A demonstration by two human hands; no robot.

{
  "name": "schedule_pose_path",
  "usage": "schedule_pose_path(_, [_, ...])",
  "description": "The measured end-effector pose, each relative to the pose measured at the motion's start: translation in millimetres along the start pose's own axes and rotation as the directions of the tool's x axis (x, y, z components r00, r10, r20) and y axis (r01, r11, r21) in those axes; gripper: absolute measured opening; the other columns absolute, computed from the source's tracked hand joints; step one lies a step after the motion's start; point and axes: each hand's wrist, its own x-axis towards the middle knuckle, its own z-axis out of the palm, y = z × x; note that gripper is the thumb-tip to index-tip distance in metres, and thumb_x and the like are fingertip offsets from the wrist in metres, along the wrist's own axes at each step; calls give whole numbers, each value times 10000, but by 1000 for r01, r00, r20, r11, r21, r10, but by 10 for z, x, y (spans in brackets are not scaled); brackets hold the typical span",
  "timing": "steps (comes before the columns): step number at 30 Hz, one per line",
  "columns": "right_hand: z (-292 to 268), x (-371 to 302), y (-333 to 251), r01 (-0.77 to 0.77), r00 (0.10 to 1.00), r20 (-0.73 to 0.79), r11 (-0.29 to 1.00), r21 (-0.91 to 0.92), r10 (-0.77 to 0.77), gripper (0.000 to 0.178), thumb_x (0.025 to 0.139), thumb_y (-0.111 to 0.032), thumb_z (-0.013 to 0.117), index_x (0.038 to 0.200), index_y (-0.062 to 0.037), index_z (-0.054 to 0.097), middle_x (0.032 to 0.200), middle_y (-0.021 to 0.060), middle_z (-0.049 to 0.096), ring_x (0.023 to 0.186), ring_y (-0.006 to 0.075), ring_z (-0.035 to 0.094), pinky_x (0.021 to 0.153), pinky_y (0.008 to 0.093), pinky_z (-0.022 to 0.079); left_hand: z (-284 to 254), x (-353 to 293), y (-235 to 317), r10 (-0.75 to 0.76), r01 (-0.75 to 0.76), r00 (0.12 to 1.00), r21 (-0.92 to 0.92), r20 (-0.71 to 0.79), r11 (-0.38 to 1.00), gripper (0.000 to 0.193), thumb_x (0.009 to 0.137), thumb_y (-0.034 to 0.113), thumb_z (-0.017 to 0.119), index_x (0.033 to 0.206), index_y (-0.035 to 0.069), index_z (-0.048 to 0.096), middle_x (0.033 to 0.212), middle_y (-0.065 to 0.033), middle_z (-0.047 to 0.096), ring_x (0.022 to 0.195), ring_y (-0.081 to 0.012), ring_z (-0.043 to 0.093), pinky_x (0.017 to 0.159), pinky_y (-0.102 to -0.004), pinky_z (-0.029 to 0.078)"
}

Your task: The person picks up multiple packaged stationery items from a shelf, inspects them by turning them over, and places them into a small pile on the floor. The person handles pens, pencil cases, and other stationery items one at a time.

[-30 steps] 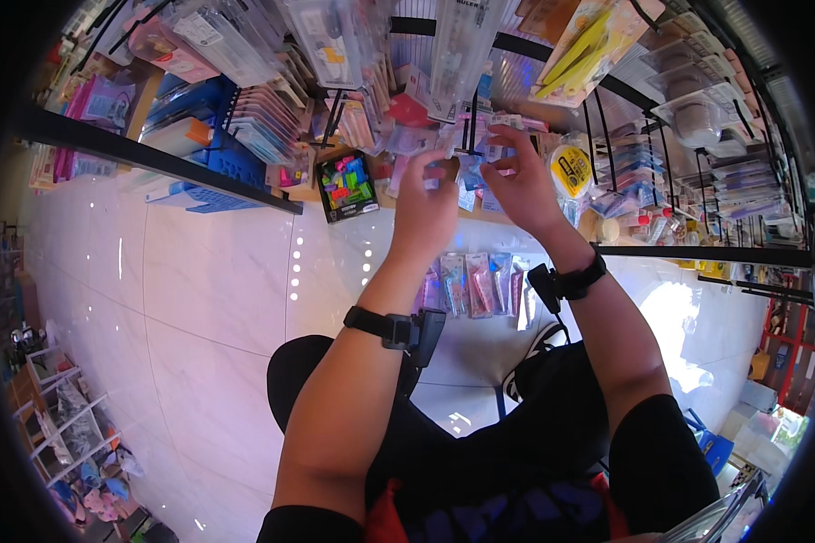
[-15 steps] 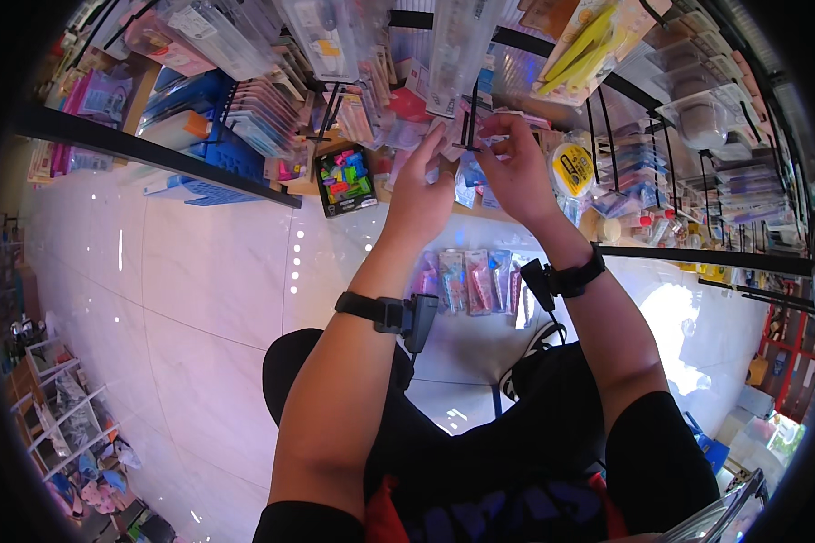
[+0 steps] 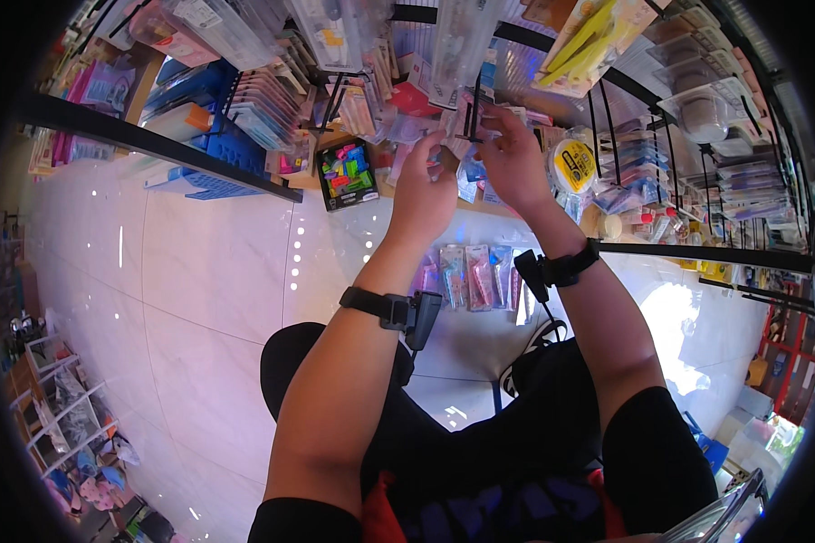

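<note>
My hands are raised in front of a black display hook (image 3: pixel 473 116) on the shop rack. To the left of its tip is my left hand (image 3: pixel 426 192), fingers bent, with a small brownish-clear piece (image 3: pixel 448 159) by its thumb. My right hand (image 3: pixel 516 165) is on the other side, its thumb and fingers curled close to the hook's end. Whatever either hand pinches is too small and blurred to name. Beyond them hangs a long clear plastic package (image 3: pixel 457 50). Each wrist wears a black strap with a small device.
A black box of colourful small pieces (image 3: pixel 347 177) stands left of my hands. Several blister packs (image 3: pixel 480 276) lie on the tiled floor below. A round yellow-labelled package (image 3: pixel 573 166) hangs at right. Black rails (image 3: pixel 167 147) border the shelf, and many hooks stick out.
My left fingers have shifted slightly, and the brownish piece by the thumb shows more plainly. My right hand stays near the hook's end. The floor packs have not moved.
</note>
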Motion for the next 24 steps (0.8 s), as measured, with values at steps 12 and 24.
schedule_pose_path(12, [-17, -36, 163, 62, 997, -40, 998, 14, -61, 266, 1021, -116, 685, 1244, 24, 647, 1016, 86, 734, 864, 121, 652, 726, 303, 538, -42, -11, -28, 42, -35, 998, 139, -49, 990, 606, 855, -13, 635, 1448, 8, 511, 1417, -238, 544, 1364, -390, 543, 1114, -452, 465])
schedule_pose_path(24, [-58, -291, 48, 75, 996, 38, 992, 99, -79, 233, 1016, -118, 681, 1210, 10, 657, 940, 46, 705, 845, 98, 629, 742, 289, 522, -145, -66, 69, -62, 42, 992, 177, 107, 983, 560, 868, 206, 805, 1350, -20, 635, 1189, -150, 757, 1071, -261, 738, 937, -372, 568])
